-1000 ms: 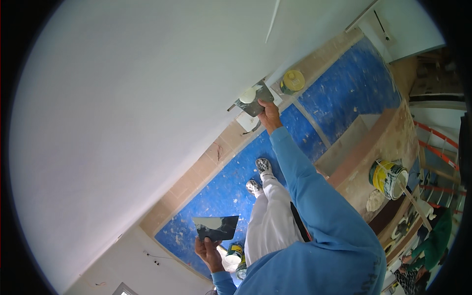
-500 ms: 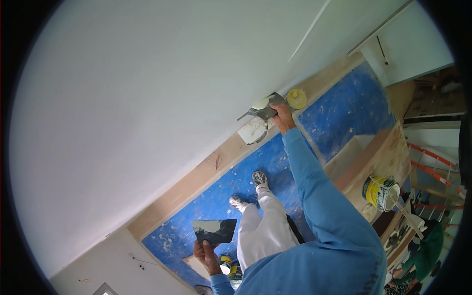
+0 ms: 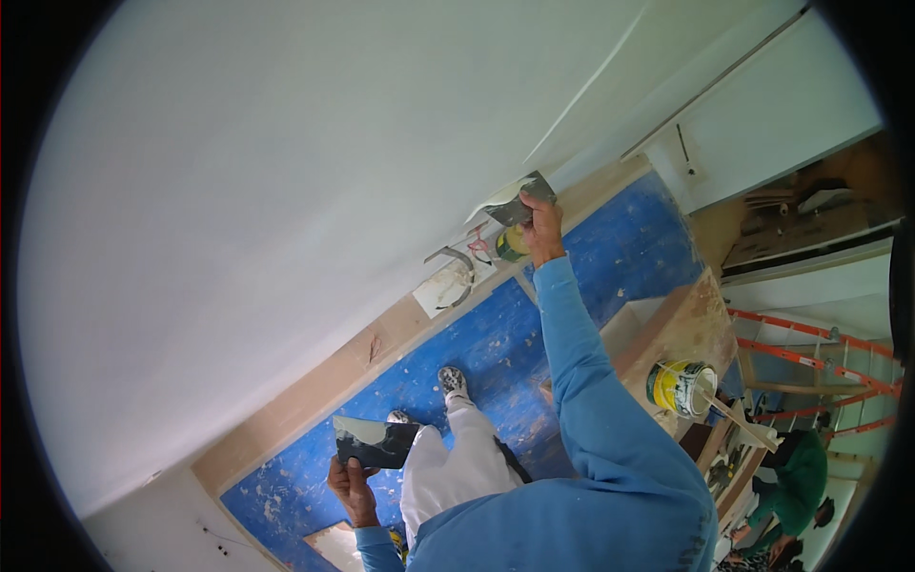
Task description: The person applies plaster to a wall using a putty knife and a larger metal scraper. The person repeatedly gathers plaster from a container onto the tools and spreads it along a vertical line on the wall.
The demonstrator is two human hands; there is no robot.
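Note:
My right hand grips a wide, dark putty knife with pale compound along its far edge. That edge lies at the white wall; whether it touches cannot be told. Lower left, my left hand holds a second dark, flat putty blade, level, with pale compound spread over part of its face. A yellow and green tub stands below my right hand, partly hidden by it. Beside it are a smeared white sheet and a grey curved piece.
Blue floor covering with pale splatters runs along the wall. A yellow bucket with a wooden stick sits on a wooden surface to the right. Beyond it are an orange ladder and a person in green. A whitish board lies lower left.
The view has shifted right, so the surroundings sit further left. My right hand has moved right along the wall with its putty knife. Both hands keep their hold.

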